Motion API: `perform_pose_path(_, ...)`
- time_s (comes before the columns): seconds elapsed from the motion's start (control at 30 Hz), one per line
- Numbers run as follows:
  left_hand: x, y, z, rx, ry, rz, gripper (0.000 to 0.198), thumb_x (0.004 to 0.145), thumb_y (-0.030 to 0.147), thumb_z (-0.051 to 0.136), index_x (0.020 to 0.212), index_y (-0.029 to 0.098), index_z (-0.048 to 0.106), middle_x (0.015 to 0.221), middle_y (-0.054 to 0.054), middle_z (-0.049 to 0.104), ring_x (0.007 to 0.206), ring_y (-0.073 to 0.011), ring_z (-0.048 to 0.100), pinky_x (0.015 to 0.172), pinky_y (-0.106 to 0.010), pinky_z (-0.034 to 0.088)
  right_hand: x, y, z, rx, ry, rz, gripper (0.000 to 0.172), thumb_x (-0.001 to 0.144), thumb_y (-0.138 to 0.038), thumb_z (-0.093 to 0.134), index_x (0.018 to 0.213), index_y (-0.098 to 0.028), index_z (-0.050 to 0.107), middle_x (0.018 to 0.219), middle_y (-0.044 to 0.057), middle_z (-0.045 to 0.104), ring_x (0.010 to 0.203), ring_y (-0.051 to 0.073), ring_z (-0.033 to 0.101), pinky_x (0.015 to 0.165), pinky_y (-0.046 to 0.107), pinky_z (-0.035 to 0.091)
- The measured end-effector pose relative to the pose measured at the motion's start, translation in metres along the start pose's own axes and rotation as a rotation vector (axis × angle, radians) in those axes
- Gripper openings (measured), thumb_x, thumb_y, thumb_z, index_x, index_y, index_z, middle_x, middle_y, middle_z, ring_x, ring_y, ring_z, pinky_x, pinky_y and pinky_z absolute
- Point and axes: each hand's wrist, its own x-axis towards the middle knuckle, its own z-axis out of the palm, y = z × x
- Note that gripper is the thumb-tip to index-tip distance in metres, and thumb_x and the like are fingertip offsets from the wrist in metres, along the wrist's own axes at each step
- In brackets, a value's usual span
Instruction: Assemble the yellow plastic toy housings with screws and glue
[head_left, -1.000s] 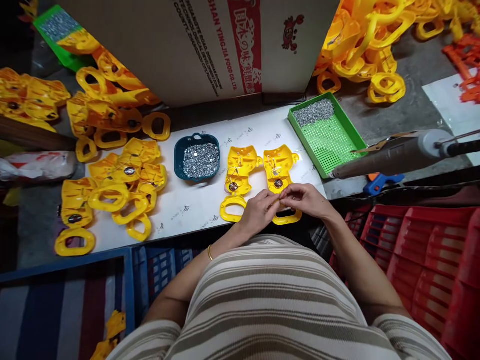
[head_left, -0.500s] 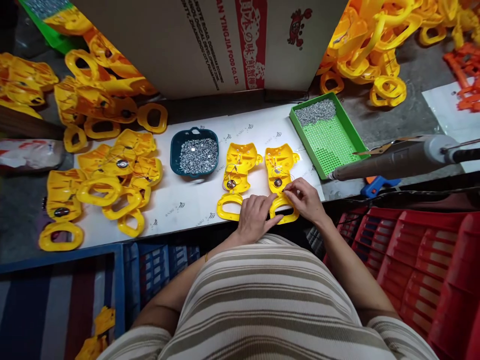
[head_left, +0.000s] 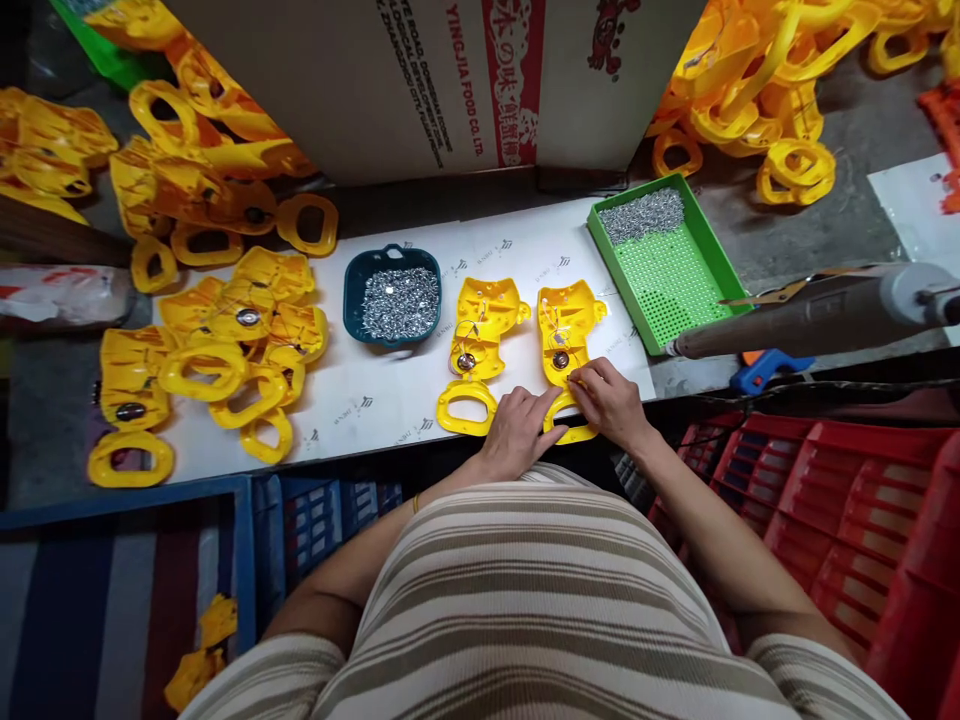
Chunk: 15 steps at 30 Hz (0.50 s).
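Observation:
Two yellow plastic housing halves lie side by side on the white sheet, hollow side up, each with a ring handle at its near end. The left housing half [head_left: 480,325] has thin wires and a round metal part inside; no hand touches it. On the right housing half [head_left: 566,320], my left hand [head_left: 517,430] grips the left side of the ring handle between thumb and fingers. My right hand [head_left: 609,400] pinches at the joint between body and handle, fingertips pressed together. Whatever is in that pinch is too small to make out.
A dark teal tray [head_left: 352,300] of small screws stands left, a green tray [head_left: 694,260] with metal pieces right. A grey power screwdriver [head_left: 810,315] points in from the right. Yellow housings [head_left: 247,300] pile up left. A carton [head_left: 420,90] stands behind; red crates [head_left: 810,500] are right.
The view has shifted slightly, so the table things sit a little further right. Both hands keep their places on the right housing half, with my right fingertips still at the joint.

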Motion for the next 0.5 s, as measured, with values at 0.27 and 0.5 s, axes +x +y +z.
perform_pose_path(0.27,0.000,0.001,0.001,-0.024,0.003,0.003,0.057,0.085,0.038,0.066,0.131,0.010,0.050,0.093,-0.011,0.069,0.089,-0.0262,0.054,0.078,-0.038,0.045,-0.005,-0.003,-0.017,-0.380,-0.048,-0.266,0.019,0.094,-0.022,0.050,0.103,-0.018,0.066,0.088,0.003,0.070,0.072,0.010,0.059,0.049,0.023,0.028)
perform_pose_path(0.5,0.000,0.000,0.004,-0.048,0.005,-0.014,0.057,0.084,0.038,0.067,0.132,0.012,0.049,0.090,-0.010,0.069,0.089,-0.0252,0.055,0.078,-0.036,0.046,-0.005,-0.011,-0.030,-0.528,-0.228,-0.417,0.030,0.090,-0.012,0.049,0.116,-0.007,0.063,0.088,0.009,0.069,0.075,0.016,0.060,0.049,0.026,0.035)
